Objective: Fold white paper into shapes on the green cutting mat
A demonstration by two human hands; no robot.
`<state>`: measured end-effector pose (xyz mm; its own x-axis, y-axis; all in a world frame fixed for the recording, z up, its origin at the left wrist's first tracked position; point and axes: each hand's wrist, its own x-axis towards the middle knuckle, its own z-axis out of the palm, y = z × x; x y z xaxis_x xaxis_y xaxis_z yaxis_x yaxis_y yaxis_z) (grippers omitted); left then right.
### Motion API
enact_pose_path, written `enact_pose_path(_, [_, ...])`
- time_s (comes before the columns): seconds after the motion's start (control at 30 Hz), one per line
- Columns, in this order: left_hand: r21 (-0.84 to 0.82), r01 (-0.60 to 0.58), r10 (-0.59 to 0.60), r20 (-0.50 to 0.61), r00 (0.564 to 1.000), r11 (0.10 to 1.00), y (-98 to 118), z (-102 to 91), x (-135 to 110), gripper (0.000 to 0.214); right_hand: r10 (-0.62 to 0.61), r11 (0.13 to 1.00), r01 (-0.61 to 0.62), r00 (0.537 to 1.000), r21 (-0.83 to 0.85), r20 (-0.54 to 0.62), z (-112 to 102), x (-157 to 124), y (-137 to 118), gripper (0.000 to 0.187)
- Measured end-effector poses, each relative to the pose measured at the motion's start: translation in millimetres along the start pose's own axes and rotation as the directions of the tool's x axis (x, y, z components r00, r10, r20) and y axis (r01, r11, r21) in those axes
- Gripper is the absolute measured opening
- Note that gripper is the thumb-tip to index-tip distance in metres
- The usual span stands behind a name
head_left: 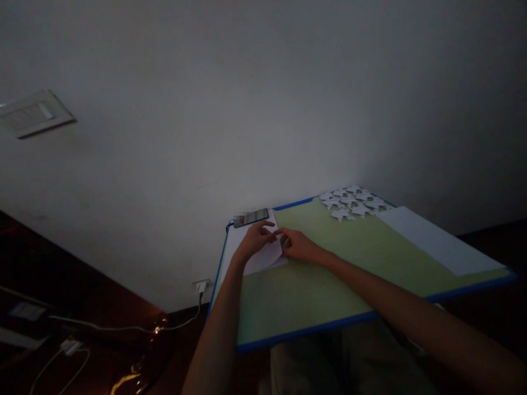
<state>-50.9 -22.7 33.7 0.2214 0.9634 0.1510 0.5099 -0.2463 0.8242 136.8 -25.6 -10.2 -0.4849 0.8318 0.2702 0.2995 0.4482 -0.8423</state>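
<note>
A white sheet of paper (263,258) lies at the left end of the small green table (304,296), its near right part curling up. My left hand (257,238) is over the sheet, fingers bent onto its upper right part and the index finger reaching out. From the right, my right hand (301,246) pinches the sheet's right edge, its fingertips meeting those of the left. Exactly how the left fingertips grip the paper is too dark to make out. Just beyond the left hand lies a phone (252,218) with its screen lit.
Several folded white paper pieces (349,203) are grouped at the table's far right corner. Blank white paper (438,241) lies along the right side. A blue edge (308,332) borders the table, which stands against a wall. A plugged-in charger (201,286) and cable are at left.
</note>
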Motion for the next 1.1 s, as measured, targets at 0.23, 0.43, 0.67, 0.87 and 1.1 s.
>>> enact_pose_path(0.23, [0.048,-0.027,0.039,-0.27,0.962,0.998,4.6,-3.5,3.4,0.027,-0.053,0.999,0.053,0.998,-0.002,-0.016,2.2,-2.6,-5.3,0.053])
enact_pose_path(0.43, [0.147,-0.02,0.092,-0.504,0.859,0.989,10.7,-10.9,2.3,0.025,-0.233,0.939,0.226,0.972,-0.26,0.004,5.8,-6.9,-8.1,0.021])
enact_pose_path(0.67, [0.553,-0.004,0.381,-0.569,0.729,0.833,34.1,-19.1,-11.6,0.025,-0.192,0.933,0.125,0.966,-0.336,-0.174,1.6,-3.9,-8.2,0.025])
enact_pose_path(0.87, [0.678,-0.093,0.563,-0.517,0.645,0.729,50.8,-4.9,-23.1,0.024,-0.071,0.978,0.029,0.977,-0.206,-0.202,5.6,7.2,-3.2,0.033])
enact_pose_path(1.1, [0.651,-0.208,0.436,-0.21,0.875,0.73,46.6,8.6,-21.2,0.021,0.051,0.991,-0.016,0.963,0.13,-0.265,-1.5,20.3,7.1,0.045])
